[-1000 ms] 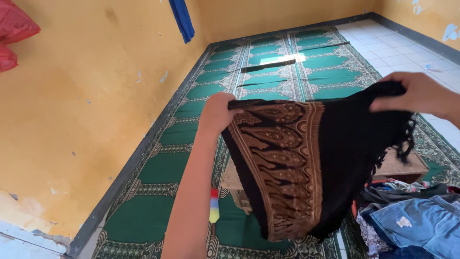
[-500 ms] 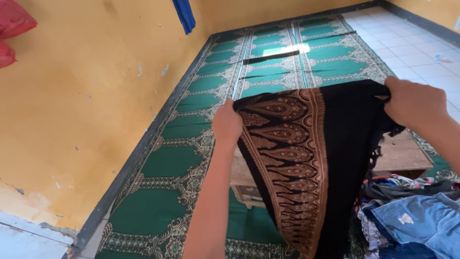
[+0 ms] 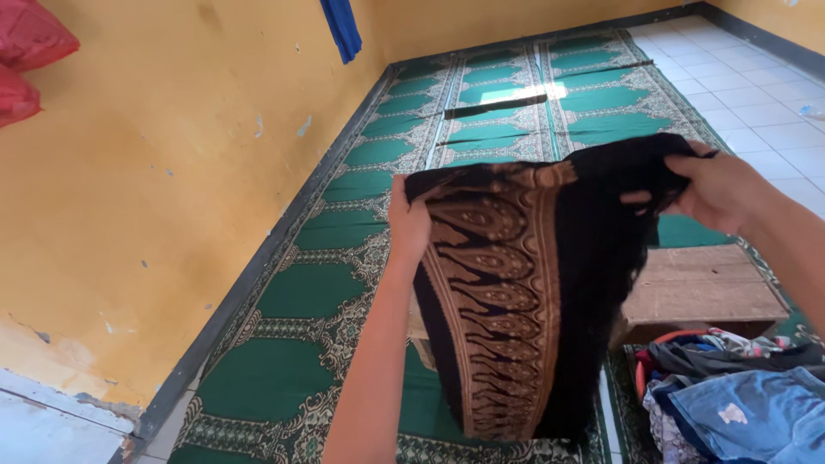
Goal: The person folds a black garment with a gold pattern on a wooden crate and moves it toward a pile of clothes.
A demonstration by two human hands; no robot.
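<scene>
I've got the black cloth (image 3: 550,283) up in the air in front of me, held by its top edge between both hands. My left hand (image 3: 407,225) grips the left corner, fingers curled shut around the fabric, right where the brown and gold patterned border begins. My right hand (image 3: 720,191) has the other corner bunched up, fingers (image 3: 640,198) pinching the black weave, a bit of fringe poking out past them. The cloth hangs down slack between the two grips, the patterned band running top to bottom on the left half, plain black on the right, the bottom hem dangling low over the floor.

Behind the hanging cloth sits a low wooden bench (image 3: 700,288), its bare top showing to the right of the fabric. Near right, close to me, there's a heap of clothes (image 3: 730,387): pale blue denim on top, dark and patterned pieces tucked under it, with an orange rim just peeking out at the pile's left edge.

The floor under everything is covered by a green patterned carpet (image 3: 318,283) running far into the room, white tiles beyond it on the right. The yellow wall (image 3: 155,189) runs along the left, a blue cloth strip (image 3: 342,27) hanging on it far off, and red bags (image 3: 26,56) at the upper left.
</scene>
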